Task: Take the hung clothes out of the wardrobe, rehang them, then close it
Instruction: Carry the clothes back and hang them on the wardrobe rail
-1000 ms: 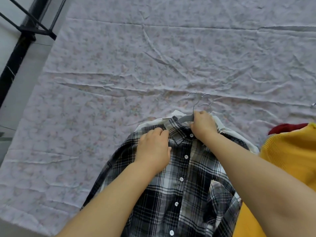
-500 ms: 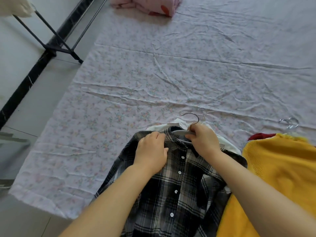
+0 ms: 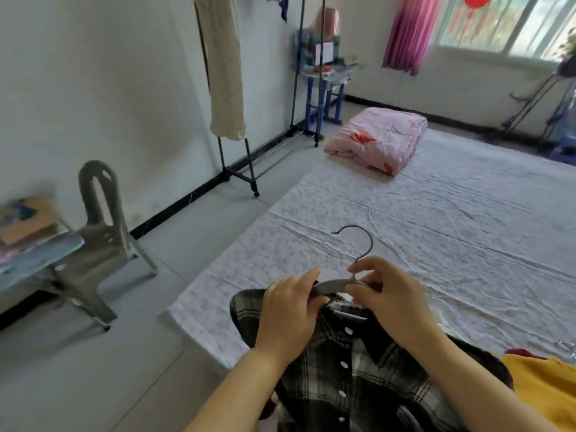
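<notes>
The left hand (image 3: pixel 290 310) is curling around one arm of the hanger (image 3: pixel 331 285) inside the plaid shirt (image 3: pixel 358 388); the right hand (image 3: pixel 388 296) is pinching it below the hook. The shirt is lying over the near edge of a floral sheet (image 3: pixel 436 232), beside a yellow garment (image 3: pixel 545 391). A folded quilt (image 3: pixel 378 138) is sitting farther back; a clothes rack (image 3: pixel 251 169), perhaps holding trousers (image 3: pixel 224 67), is standing by the wall (image 3: pixel 109 88).

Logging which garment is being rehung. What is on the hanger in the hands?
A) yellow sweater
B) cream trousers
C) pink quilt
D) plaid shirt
D: the left hand and right hand grip the hanger set in the collar of the plaid shirt; the yellow sweater lies aside, untouched.
</notes>
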